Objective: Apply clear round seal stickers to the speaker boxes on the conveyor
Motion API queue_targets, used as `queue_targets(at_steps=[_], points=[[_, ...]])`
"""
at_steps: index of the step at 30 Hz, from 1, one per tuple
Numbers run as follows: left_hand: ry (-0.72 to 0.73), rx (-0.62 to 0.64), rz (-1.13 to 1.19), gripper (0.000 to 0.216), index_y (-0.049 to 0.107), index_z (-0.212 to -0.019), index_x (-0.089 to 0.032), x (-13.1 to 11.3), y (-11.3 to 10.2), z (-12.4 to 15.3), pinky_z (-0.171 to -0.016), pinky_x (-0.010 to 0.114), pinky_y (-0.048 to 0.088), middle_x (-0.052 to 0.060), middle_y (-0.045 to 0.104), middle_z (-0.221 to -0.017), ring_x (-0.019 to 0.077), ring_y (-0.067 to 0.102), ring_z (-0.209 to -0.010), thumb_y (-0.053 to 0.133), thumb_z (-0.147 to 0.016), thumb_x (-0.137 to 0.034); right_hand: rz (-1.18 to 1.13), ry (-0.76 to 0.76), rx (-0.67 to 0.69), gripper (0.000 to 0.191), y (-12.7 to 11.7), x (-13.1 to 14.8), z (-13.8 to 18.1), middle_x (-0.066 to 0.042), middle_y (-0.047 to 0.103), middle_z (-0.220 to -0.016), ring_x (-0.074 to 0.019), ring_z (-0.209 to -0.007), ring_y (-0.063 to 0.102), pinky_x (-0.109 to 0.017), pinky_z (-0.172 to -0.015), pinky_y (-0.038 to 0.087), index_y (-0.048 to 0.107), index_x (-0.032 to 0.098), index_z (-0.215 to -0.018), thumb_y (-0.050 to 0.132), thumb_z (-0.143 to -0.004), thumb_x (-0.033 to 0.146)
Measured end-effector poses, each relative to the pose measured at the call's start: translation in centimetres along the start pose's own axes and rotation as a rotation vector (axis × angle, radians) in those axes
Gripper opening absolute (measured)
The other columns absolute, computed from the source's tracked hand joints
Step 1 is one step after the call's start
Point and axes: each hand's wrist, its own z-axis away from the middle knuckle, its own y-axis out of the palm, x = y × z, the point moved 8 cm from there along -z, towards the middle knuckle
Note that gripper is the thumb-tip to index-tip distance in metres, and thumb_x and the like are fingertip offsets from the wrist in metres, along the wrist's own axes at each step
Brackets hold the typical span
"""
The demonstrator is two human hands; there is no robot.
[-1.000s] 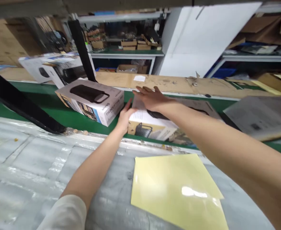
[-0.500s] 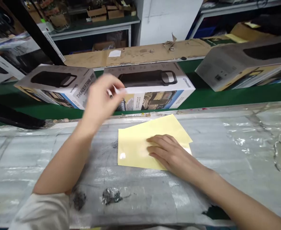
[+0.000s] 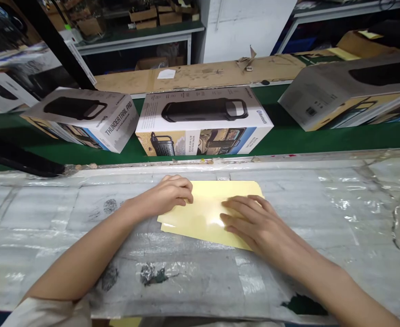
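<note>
Left hand (image 3: 172, 194) curled, right hand (image 3: 259, 225) spread

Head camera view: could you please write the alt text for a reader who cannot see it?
A person's left hand and right hand touch glossy yellow sheets on a plastic-covered work surface. Behind, printed boxes sit on a green strip.

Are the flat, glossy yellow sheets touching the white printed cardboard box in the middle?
No, the sheets lie on the grey plastic-covered bench, with a visible gap before the box.
</note>
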Motion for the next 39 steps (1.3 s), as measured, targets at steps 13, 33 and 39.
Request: queue_targets(at_steps=[13,33,39], points=[[-0.026,-0.031,0.187,0.016,0.072,-0.102,-0.018,0.4,1.0,-0.7,-0.093,0.032,0.048,0.005,0.066,-0.109,0.0194,0.063,-0.104,0.069,-0.09,-0.008,-0.281,0.094,0.14,0.019,4.7,2.4,-4.7,-0.006,0.065,-0.094,-0.0229,-0.085,0.063,-0.035,-0.072,0.053,0.07,0.018,-0.098,0.063,-0.093,0.002],[0.029,-0.047,0.095,0.019,0.072,-0.105,-0.02,0.5,1.4,-0.9,-0.09,0.033,0.047,0.005,0.064,-0.107,0.0199,0.061,-0.101,0.069,-0.09,-0.008,-0.615,0.236,0.029,0.018,2.8,1.6,-3.0,-0.007,0.061,-0.102,-0.0209,-0.095,0.062,-0.034,-0.081,0.053,0.066,0.021,-0.093,0.053,-0.1,0.011],[0.068,-0.05,0.026,0.02,0.073,-0.107,-0.02,0.3,1.5,-0.8,-0.087,0.033,0.046,0.006,0.064,-0.106,0.0203,0.061,-0.099,0.067,-0.091,-0.009,-0.828,0.496,-0.168,0.013,-0.1,-2.4,-1.1,-0.002,0.062,-0.083,-0.019,-0.078,0.061,-0.03,-0.069,0.051,0.073,0.025,-0.085,0.072,-0.093,0.036]])
